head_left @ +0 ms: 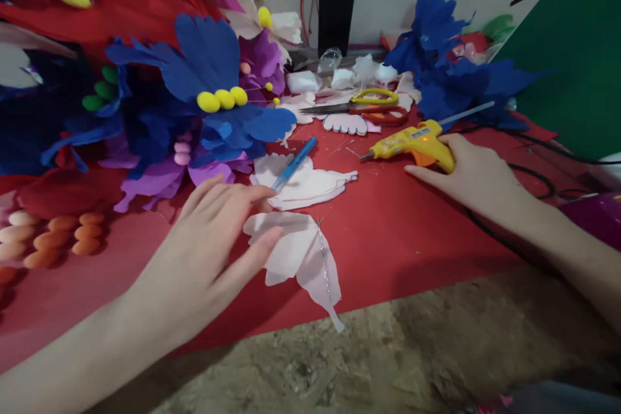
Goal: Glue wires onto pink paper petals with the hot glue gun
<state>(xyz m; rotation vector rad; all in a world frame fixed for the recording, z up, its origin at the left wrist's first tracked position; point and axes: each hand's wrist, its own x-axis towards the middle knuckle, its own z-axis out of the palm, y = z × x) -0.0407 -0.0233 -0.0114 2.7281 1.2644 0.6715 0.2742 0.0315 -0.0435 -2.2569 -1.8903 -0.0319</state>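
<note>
Left hand: open above thin white petals.
Right hand: touching yellow plastic glue gun, translucent stick in its rear; grip unclear.

I ct. 1 L hand, 1 R hand, 1 glue gun w/ 1 stick, 1 pen; yellow balls, 2 rows, 3 ea.; green balls, 1 row of 3; pink balls, ditto. White cutouts: no. unclear.

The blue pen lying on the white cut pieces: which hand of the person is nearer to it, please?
Left. The left hand is right beside the lower end of the blue pen; the right hand is farther off, at the yellow glue gun.
</note>
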